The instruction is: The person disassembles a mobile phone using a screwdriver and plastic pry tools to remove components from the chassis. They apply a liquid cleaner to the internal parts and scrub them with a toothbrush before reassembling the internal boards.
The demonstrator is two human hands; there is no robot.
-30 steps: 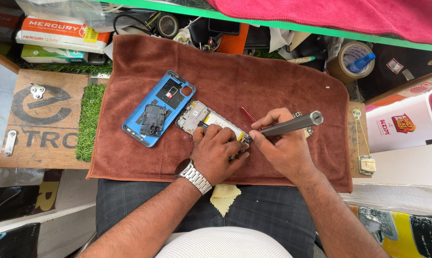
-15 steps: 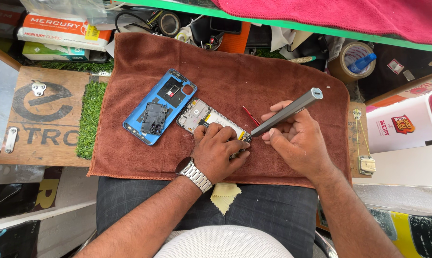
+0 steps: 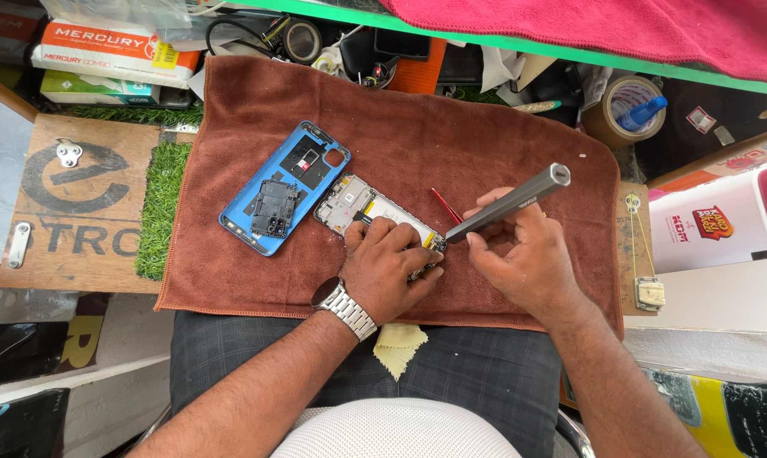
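Note:
An opened phone body (image 3: 362, 206) lies on a brown towel (image 3: 485, 127) across my lap. My left hand (image 3: 388, 270), with a metal watch at the wrist, presses down on the phone's near end and covers it. My right hand (image 3: 523, 259) grips a grey metal screwdriver (image 3: 511, 203) that slants up to the right, its tip at the phone's edge beside my left fingers. The phone's blue back cover (image 3: 283, 188) rests inside-up just left of the phone. A thin red tool (image 3: 445, 206) lies on the towel between the phone and my right hand.
A strip of green fake turf (image 3: 157, 212) and a wooden board (image 3: 69, 203) sit left of the towel. Boxes (image 3: 112, 47), tape rolls (image 3: 625, 110) and cables crowd the far edge. A yellow cloth (image 3: 398, 346) lies on my lap below the towel.
The screwdriver's handle has swung upward from nearly level to a steeper slant. My right hand shifted slightly right. My left hand stays on the phone.

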